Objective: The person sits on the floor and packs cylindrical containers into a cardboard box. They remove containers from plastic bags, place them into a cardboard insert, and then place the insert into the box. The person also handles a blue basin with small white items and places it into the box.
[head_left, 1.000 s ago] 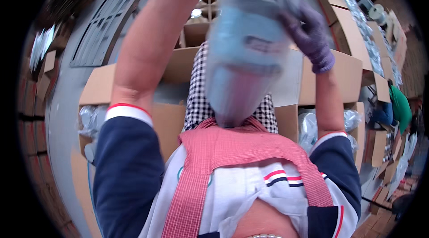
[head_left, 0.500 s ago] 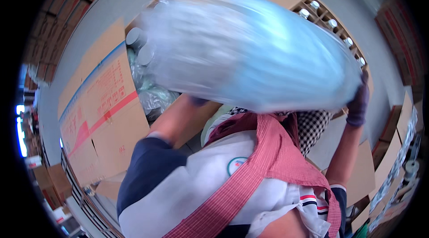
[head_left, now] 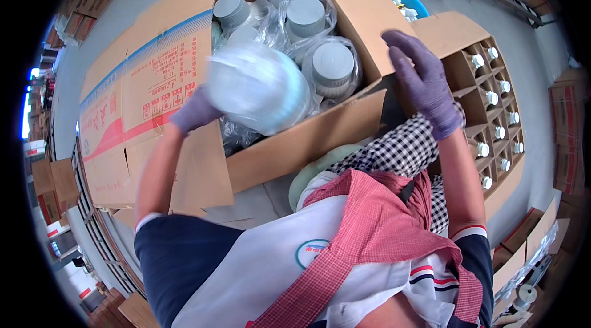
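A large bottle [head_left: 255, 85] wrapped in clear plastic, blurred by motion, is tilted over the near left part of an open carton [head_left: 301, 140]. My left hand [head_left: 200, 109], in a purple glove, grips its left side, with the fingertips partly hidden. Other big bottles with grey caps, several in clear bags, stand in that carton; one bagged bottle [head_left: 332, 66] is just right of the held one. My right hand [head_left: 425, 81], also gloved in purple, hangs in the air by the carton's right flap, fingers stretched out and holding nothing.
To the right, a divided carton [head_left: 455, 75] holds several small bottles with white caps. Behind it sits a blue tub [head_left: 412, 0] with white pieces inside. The big carton's printed flap [head_left: 154, 94] spreads out left. Stacked boxes [head_left: 567, 131] line the right side.
The wrapped bottle has swung from lying crosswise between both hands to over the left carton. My right hand has let go of it. The view has shifted, showing more of both cartons.
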Action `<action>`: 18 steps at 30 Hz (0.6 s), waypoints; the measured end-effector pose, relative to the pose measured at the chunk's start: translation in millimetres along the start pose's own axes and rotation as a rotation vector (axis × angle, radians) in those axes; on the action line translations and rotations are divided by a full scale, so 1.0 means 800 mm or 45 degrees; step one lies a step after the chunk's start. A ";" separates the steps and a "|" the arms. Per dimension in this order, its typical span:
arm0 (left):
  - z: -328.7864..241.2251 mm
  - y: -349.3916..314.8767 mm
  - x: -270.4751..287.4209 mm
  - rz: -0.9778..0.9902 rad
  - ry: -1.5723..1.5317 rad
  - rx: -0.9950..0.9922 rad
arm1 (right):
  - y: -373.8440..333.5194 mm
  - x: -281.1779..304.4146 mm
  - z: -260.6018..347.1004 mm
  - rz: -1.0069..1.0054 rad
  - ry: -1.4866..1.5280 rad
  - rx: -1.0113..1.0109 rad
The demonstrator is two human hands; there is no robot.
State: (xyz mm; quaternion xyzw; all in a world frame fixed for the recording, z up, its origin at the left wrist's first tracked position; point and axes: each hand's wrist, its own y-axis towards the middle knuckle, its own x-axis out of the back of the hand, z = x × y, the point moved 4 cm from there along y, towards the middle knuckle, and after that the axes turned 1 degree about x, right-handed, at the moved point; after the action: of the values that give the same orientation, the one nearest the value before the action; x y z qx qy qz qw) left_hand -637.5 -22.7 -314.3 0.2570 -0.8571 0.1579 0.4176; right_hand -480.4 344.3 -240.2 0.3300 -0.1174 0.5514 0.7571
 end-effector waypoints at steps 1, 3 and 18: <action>0.052 0.014 -0.043 0.288 0.210 0.039 | 0.017 -0.019 0.017 -0.012 -0.020 0.170; 0.054 0.057 -0.086 0.322 0.143 0.027 | 0.034 -0.059 0.056 0.031 -0.093 0.470; 0.061 0.047 -0.106 0.242 -0.450 0.482 | 0.059 -0.214 0.018 0.501 -0.354 0.429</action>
State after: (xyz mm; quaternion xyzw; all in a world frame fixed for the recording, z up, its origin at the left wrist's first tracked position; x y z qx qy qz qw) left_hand -646.1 10.9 -412.9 0.2725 -0.8922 0.3063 0.1893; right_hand -583.3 213.4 -304.5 0.4946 -0.1885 0.6488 0.5468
